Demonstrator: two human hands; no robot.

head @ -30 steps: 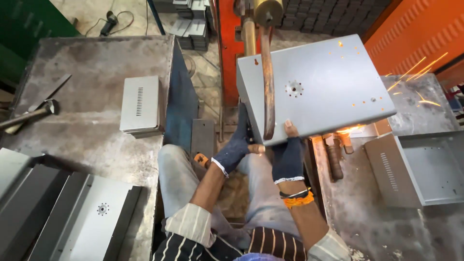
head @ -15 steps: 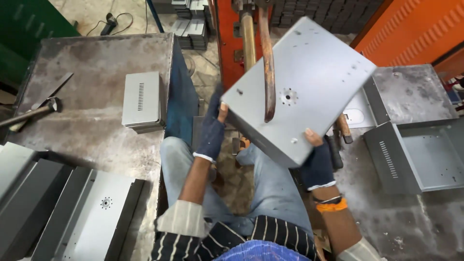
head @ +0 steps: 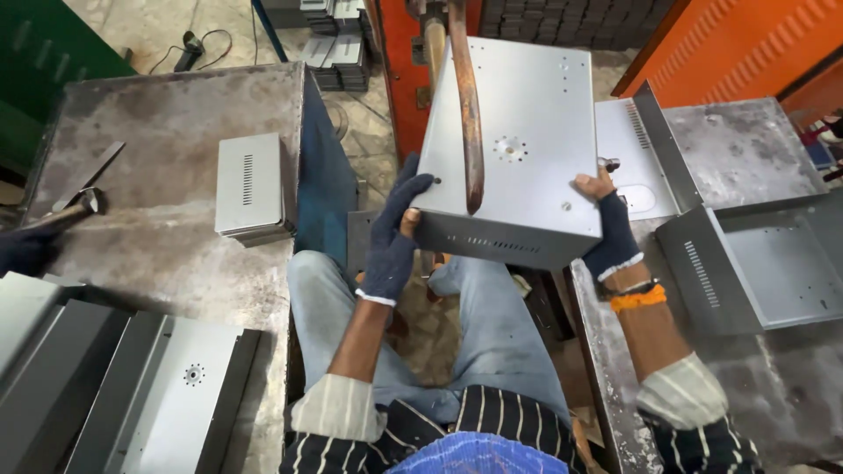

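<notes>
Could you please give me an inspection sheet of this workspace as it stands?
Surface: worn steel bench, stained.
Job's things: grey metal box under a rusty electrode arm.
Clutter: small vented box, hammer, flat panels, open casing.
Grippers: left hand and right hand, gloved, grip the box's sides.
Cables: black lead on floor.
Surroundings: orange machine frame, stacked parts.

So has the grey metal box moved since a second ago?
Yes. The grey metal box has turned back square and shifted left along the copper welding arm.
</notes>
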